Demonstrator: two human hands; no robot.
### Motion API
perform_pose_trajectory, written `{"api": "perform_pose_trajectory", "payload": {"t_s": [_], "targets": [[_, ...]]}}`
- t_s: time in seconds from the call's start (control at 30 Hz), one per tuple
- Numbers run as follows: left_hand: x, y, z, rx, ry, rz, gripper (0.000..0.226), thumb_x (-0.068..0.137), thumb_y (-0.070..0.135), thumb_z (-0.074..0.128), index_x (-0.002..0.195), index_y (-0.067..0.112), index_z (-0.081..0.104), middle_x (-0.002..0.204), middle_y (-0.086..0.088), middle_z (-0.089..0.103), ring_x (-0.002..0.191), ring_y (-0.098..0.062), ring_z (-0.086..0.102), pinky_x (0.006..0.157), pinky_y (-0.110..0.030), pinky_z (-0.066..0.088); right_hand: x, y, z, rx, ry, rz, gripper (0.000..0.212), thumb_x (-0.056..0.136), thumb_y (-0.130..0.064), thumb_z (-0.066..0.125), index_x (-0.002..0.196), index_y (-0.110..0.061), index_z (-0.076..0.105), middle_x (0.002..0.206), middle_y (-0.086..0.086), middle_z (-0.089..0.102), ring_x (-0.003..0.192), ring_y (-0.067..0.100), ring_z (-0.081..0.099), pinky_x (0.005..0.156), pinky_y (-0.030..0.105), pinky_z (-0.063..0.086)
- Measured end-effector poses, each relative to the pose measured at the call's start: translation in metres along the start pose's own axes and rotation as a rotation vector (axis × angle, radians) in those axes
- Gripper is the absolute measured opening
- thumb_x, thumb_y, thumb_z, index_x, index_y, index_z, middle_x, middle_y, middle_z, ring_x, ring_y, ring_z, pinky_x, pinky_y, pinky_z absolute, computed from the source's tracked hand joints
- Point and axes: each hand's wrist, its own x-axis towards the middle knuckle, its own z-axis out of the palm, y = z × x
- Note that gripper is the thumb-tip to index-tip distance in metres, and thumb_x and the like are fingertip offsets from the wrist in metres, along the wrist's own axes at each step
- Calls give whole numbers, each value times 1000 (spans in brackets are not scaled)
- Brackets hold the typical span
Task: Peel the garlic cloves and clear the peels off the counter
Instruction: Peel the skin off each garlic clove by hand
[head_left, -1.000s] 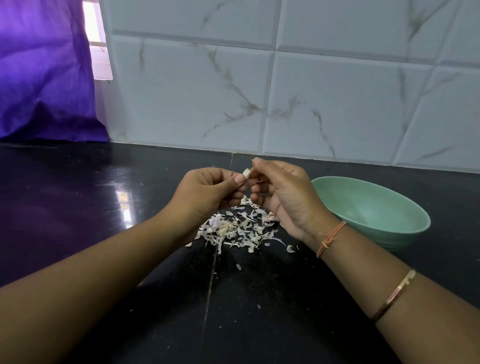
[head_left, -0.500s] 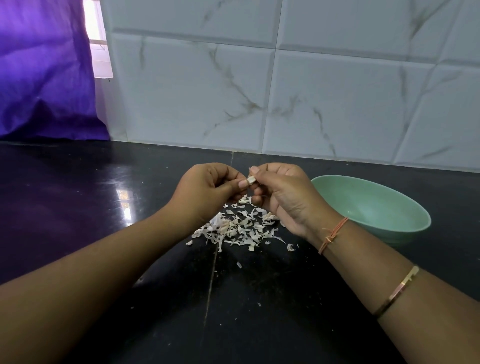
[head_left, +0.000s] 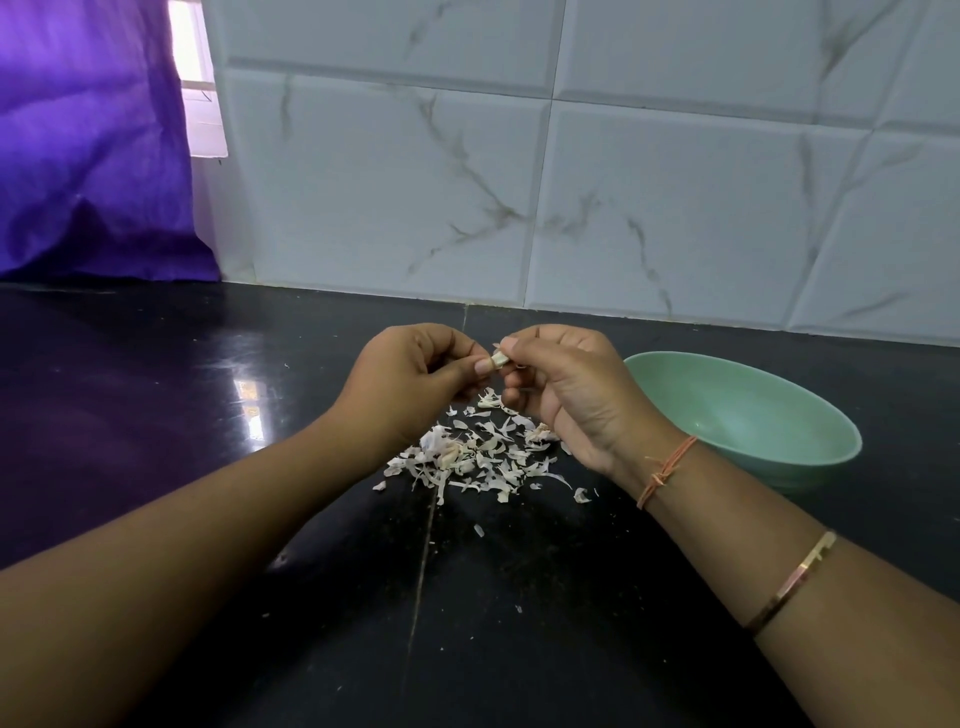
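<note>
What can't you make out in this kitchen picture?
Head view only:
- garlic clove: tiny, pinched between left hand and right hand; how much skin remains is unclear.
- green bowl: right hand covers its left side; contents there unseen.
- peels: the hands hide the pile's far edge; any whole cloves among them are too small to tell.

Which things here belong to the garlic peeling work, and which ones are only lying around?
Belonging to the job: garlic clove, pinched by left hand and right hand; pile of peels on the counter; green bowl, probably for cloves.

Only lying about: purple curtain; tiled wall; thread band and bangle on the right forearm.
</note>
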Motion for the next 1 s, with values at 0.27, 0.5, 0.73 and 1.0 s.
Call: {"api": "perform_pose_trajectory", "payload": {"t_s": [0.27, 0.5, 0.73, 1.0], "targets": [[0, 0, -1, 19, -1, 73, 20, 83, 11, 65, 71, 26, 64, 56, 15, 64, 57, 0, 60, 68, -23, 53, -1, -4, 0, 210, -18, 116, 21, 89, 1, 50, 69, -3, 56, 55, 4, 51, 48, 7, 46, 45, 17, 44], [-1, 1, 0, -39, -17, 79, 18, 82, 9, 65, 72, 23, 65, 58, 13, 66, 60, -1, 60, 66, -20, 54, -1, -4, 2, 262, -33, 191, 24, 92, -3, 48, 69, -5, 54, 57, 3, 46, 47, 6, 41, 41, 15, 39], [0, -1, 0, -95, 2, 47, 16, 83, 6, 64, 72, 19, 65, 55, 11, 64, 57, 0, 60, 63, -15, 52, 0, 0, 3, 67, 95, 141, 35, 95, -17, 48, 60, -13, 44, 54, 0, 38, 43, 7, 31, 42, 19, 34], [0, -2, -3, -5, 109, 36, 16, 79, 11, 70, 72, 24, 66, 64, 4, 66, 61, -5, 60, 71, -28, 54, -3, 1, 3, -22, 45, 39, 23, 87, -27, 62, 75, -7, 60, 66, 3, 56, 57, 10, 51, 54, 21, 48]]}}
